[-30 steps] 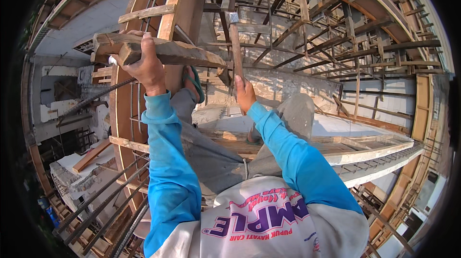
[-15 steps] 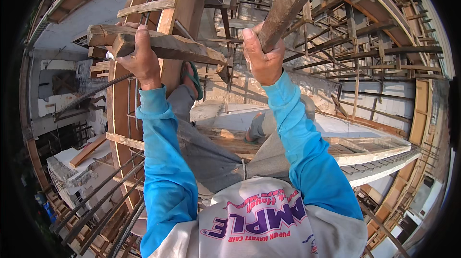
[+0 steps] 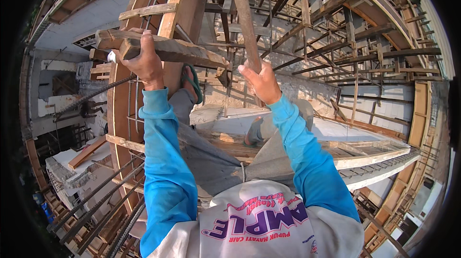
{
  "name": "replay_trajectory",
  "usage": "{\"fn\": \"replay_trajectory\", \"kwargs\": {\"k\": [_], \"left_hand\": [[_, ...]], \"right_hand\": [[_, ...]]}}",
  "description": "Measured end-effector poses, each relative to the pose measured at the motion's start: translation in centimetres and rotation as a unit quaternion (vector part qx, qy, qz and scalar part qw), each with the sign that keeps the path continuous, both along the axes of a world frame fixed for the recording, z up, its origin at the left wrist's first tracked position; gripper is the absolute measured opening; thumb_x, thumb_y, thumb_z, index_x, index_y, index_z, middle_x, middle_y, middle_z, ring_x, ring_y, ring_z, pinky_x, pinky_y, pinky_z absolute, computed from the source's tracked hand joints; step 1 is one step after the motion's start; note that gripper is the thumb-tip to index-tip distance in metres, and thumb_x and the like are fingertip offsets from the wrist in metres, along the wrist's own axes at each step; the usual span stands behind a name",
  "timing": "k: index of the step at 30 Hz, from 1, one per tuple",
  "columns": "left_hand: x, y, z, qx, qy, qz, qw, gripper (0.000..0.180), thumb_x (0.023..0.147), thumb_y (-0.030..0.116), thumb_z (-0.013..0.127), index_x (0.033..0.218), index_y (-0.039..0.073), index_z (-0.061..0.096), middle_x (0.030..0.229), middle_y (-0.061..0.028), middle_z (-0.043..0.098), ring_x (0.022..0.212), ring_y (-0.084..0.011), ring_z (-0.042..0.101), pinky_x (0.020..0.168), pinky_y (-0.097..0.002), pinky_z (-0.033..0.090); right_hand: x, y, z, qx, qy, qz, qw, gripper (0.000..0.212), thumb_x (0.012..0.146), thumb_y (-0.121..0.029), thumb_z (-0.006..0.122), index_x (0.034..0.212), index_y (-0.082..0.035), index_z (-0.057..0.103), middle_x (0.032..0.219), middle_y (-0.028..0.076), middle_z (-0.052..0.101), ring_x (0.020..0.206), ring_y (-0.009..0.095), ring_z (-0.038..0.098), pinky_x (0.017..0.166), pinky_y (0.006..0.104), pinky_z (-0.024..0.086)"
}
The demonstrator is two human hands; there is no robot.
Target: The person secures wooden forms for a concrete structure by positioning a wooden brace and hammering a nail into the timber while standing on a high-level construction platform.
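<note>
From where I stand, the person's left hand [image 3: 146, 68] is closed round a rough, weathered brown length of timber [image 3: 185, 52], held crosswise out in front, the fingers mostly hidden behind it. A second squared brown wooden end [image 3: 108, 40] sits against it; I can't tell whether the two are joined. The small white thing [image 3: 113, 56] beside that hand is too small to make out. Farther right, the right hand [image 3: 263, 81] grips a hammer [image 3: 247, 22] by its brown wooden handle, the fingertips partly hidden; its grey metal head is cut off at the top edge.

At the lower left, dark ribbed steel bars [image 3: 103, 198] poke out near long orange-brown formwork boards [image 3: 126, 99], with a pale wooden crosspiece [image 3: 148, 11] nailed or laid over them farther up. The left foot, in a green sandal [image 3: 198, 85], is just beside the boards. Weathered wooden planks [image 3: 225, 146] run below the trousers, and on the right a tangle of dark wooden props [image 3: 355, 56] stands over a sunlit floor.

Half a second ago the hammer's handle loomed up toward the right, its head out of sight; now it leans left. The left hand's hold looks unchanged.
</note>
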State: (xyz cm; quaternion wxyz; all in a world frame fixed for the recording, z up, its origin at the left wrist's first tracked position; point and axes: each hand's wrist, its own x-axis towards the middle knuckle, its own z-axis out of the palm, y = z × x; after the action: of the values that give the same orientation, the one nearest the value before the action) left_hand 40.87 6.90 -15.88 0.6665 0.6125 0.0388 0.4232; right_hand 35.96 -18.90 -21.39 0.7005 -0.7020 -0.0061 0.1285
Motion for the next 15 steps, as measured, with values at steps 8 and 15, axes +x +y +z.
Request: {"fn": "replay_trajectory", "kwargs": {"k": [8, 15], "left_hand": [[0.7, -0.1, -0.1, 0.039, -0.001, 0.0, 0.999, 0.039, 0.077, 0.001, 0.065, 0.111, -0.001, 0.046, 0.091, -0.0063, 0.06, 0.083, -0.0142, 0.057, 0.081, -0.0296, 0.047], [-3.6, 1.0, 0.8, 0.004, 0.003, 0.029, 1.0, 0.046, 0.078, 0.0, 0.063, 0.117, -0.001, 0.039, 0.093, -0.0058, 0.057, 0.084, -0.0137, 0.055, 0.077, -0.0289, 0.047]], "right_hand": [[-3.3, 1.5, -13.4, -0.177, 0.134, -0.08, 0.972, 0.028, 0.081, -0.023, 0.065, 0.089, 0.003, 0.061, 0.067, 0.011, 0.058, 0.063, 0.02, 0.057, 0.059, 0.0349, 0.044], [-7.8, 1.4, -18.5, -0.094, 0.373, 0.036, 0.922, 0.02, 0.083, -0.017, 0.062, 0.07, -0.006, 0.051, 0.052, 0.001, 0.044, 0.039, 0.009, 0.04, 0.034, 0.0271, 0.031]]}}
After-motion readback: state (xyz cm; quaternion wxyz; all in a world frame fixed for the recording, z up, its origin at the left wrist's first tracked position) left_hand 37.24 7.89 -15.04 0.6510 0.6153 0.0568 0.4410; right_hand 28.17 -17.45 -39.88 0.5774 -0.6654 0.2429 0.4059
